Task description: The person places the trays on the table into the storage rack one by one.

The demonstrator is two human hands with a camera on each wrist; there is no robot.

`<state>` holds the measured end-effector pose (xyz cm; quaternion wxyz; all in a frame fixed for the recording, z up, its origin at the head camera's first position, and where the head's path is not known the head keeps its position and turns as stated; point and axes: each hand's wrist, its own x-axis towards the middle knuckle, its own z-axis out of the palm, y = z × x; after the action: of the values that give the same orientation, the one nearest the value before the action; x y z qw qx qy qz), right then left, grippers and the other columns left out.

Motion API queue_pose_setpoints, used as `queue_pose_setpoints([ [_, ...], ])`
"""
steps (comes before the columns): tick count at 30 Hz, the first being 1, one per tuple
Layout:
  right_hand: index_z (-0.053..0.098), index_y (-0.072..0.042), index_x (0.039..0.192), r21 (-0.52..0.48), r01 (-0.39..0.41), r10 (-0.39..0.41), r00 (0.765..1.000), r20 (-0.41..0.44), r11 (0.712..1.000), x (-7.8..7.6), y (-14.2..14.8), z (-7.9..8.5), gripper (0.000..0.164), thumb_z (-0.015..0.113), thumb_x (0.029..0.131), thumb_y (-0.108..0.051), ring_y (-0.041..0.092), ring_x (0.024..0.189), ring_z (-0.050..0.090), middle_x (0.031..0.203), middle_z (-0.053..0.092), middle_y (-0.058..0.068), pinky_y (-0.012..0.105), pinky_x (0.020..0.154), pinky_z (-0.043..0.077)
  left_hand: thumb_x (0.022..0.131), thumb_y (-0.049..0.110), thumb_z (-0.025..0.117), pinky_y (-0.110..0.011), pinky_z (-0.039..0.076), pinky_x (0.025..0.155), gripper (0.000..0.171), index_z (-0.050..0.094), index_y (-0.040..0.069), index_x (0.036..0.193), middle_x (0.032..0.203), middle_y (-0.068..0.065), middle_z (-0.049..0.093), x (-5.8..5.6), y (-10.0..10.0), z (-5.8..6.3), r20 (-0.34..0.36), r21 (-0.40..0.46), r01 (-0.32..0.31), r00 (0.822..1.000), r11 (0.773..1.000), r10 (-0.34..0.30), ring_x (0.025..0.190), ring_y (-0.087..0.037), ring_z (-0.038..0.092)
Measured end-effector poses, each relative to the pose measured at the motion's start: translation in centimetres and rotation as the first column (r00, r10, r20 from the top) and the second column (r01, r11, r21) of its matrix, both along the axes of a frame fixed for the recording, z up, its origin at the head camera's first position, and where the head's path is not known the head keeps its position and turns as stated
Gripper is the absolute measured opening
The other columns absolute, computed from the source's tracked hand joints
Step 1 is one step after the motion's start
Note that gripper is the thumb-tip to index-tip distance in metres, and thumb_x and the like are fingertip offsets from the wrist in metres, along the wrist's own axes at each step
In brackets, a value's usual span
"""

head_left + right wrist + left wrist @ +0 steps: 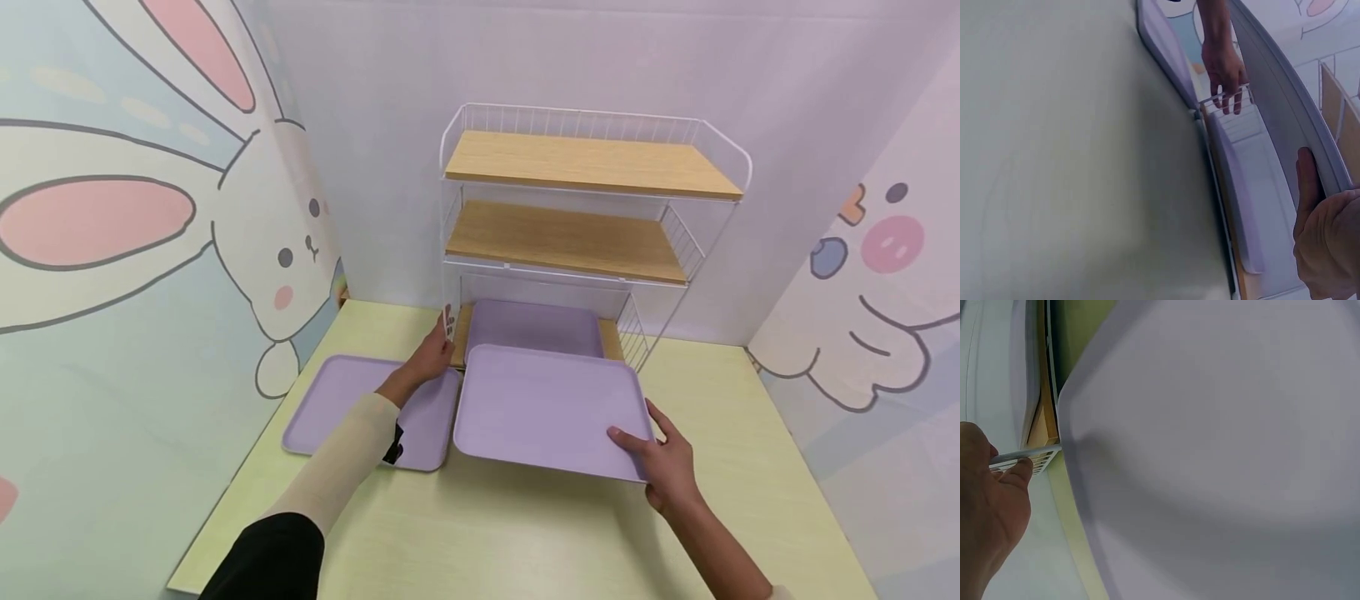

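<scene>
My right hand [667, 462] grips a light purple tray [551, 408] by its right edge, thumb on the top face and fingers beneath. The tray hangs above the table in front of a white wire rack with wooden shelves [570, 242]. On the rack's bottom shelf [611, 340] lies a second purple tray [536, 321], partly hidden behind the held one. My left hand [431, 357] holds the left wire side [1029, 456] of the rack, low down, its thumb and fingers around the wire. Under my left forearm a third purple tray [337, 404] lies on the table.
The pale yellow table [517, 542] carries the rack at its back. The rack's top shelf [592, 162] has a raised wire rail. Printed cloth walls with a rabbit [262, 217] on the left and another cartoon animal [862, 317] on the right enclose the table.
</scene>
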<state>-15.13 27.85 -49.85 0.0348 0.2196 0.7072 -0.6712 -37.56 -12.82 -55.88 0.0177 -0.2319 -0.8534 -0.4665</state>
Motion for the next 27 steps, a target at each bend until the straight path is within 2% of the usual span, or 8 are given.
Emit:
queue_pose_setpoints([
  [1, 0.023, -0.033, 0.182, -0.002, 0.001, -0.001, 1.000, -0.002, 1.000, -0.1, 0.1, 0.6, 0.110, 0.091, 0.097, -0.019, 0.011, 0.086, 0.081, 0.165, 0.044, 0.029, 0.031, 0.076, 0.071, 0.106, -0.003, 0.038, -0.072, 0.036, 0.132, 0.084, -0.003, -0.004, 0.179, 0.174, -0.049, 0.026, 0.2, 0.1, 0.4, 0.018, 0.009, -0.002, 1.000, 1.000, 0.002, 0.162, -0.063, 0.036],
  [3, 0.023, -0.034, 0.182, -0.011, 0.004, -0.004, 1.000, -0.009, 1.000, -0.4, 0.1, 1.9, 0.109, 0.090, 0.098, -0.018, 0.010, 0.085, 0.081, 0.164, 0.044, 0.028, 0.032, 0.077, 0.071, 0.106, -0.001, 0.039, -0.069, 0.041, 0.131, 0.084, -0.001, -0.003, 0.179, 0.171, -0.050, 0.032, -0.6, -0.2, -0.8, -0.024, 0.002, -0.009, 1.000, 1.000, 0.009, 0.159, -0.061, 0.042],
  [10, 0.024, -0.036, 0.182, -0.026, 0.004, -0.006, 0.998, -0.066, 1.000, -1.3, 0.3, 6.1, 0.109, 0.090, 0.098, -0.015, 0.008, 0.083, 0.082, 0.150, 0.050, 0.017, 0.034, 0.077, 0.072, 0.105, 0.006, 0.045, -0.067, 0.049, 0.124, 0.091, -0.003, 0.011, 0.183, 0.171, -0.042, 0.042, -6.7, -1.6, -8.5, -0.148, -0.028, -0.025, 0.989, 0.999, 0.021, 0.155, -0.055, 0.052],
  [14, 0.025, -0.040, 0.181, -0.024, -0.001, -0.002, 0.995, -0.104, 1.000, -1.5, 0.3, 8.0, 0.110, 0.091, 0.097, -0.015, 0.008, 0.084, 0.082, 0.144, 0.053, 0.012, 0.035, 0.076, 0.072, 0.106, 0.006, 0.044, -0.069, 0.049, 0.123, 0.092, -0.005, 0.014, 0.183, 0.171, -0.044, 0.040, -8.1, -2.0, -10.2, -0.141, -0.015, -0.005, 0.990, 1.000, 0.003, 0.156, -0.057, 0.050],
  [18, 0.030, -0.041, 0.180, -0.047, 0.007, -0.014, 0.989, -0.150, 0.999, -1.6, 0.1, 9.8, 0.107, 0.090, 0.096, -0.012, 0.009, 0.084, 0.083, 0.130, 0.062, 0.003, 0.035, 0.075, 0.072, 0.110, 0.009, 0.044, -0.060, 0.051, 0.125, 0.090, -0.006, 0.015, 0.183, 0.172, -0.041, 0.041, -7.2, -1.8, -9.0, -0.129, -0.042, -0.001, 0.992, 0.999, -0.004, 0.157, -0.052, 0.052],
  [23, 0.035, -0.041, 0.178, -0.112, 0.021, -0.045, 0.975, -0.217, 0.994, -2.4, 0.0, 12.1, 0.104, 0.090, 0.096, -0.008, 0.009, 0.085, 0.084, 0.118, 0.067, -0.007, 0.034, 0.073, 0.071, 0.115, 0.011, 0.049, -0.057, 0.048, 0.131, 0.085, -0.004, 0.001, 0.180, 0.173, -0.042, 0.039, -3.0, -1.3, -4.1, -0.171, -0.004, 0.069, 0.983, 0.998, -0.069, 0.160, -0.051, 0.049],
  [25, 0.036, -0.041, 0.177, -0.142, 0.028, -0.061, 0.971, -0.232, 0.989, -2.9, 0.0, 13.0, 0.104, 0.091, 0.095, -0.008, 0.008, 0.085, 0.084, 0.122, 0.064, -0.006, 0.033, 0.073, 0.071, 0.115, 0.010, 0.051, -0.057, 0.046, 0.132, 0.086, -0.004, -0.002, 0.179, 0.172, -0.043, 0.038, -2.4, -1.3, -3.6, -0.192, 0.010, 0.084, 0.978, 0.996, -0.081, 0.160, -0.051, 0.049],
  [27, 0.036, -0.041, 0.177, -0.167, 0.040, -0.080, 0.967, -0.242, 0.985, -3.7, 0.0, 13.7, 0.105, 0.092, 0.094, -0.007, 0.008, 0.085, 0.084, 0.128, 0.059, -0.004, 0.032, 0.072, 0.071, 0.113, 0.008, 0.049, -0.057, 0.043, 0.134, 0.087, -0.006, -0.001, 0.179, 0.174, -0.043, 0.036, -3.2, -1.4, -4.4, -0.171, 0.011, 0.077, 0.983, 0.997, -0.074, 0.161, -0.052, 0.046],
])
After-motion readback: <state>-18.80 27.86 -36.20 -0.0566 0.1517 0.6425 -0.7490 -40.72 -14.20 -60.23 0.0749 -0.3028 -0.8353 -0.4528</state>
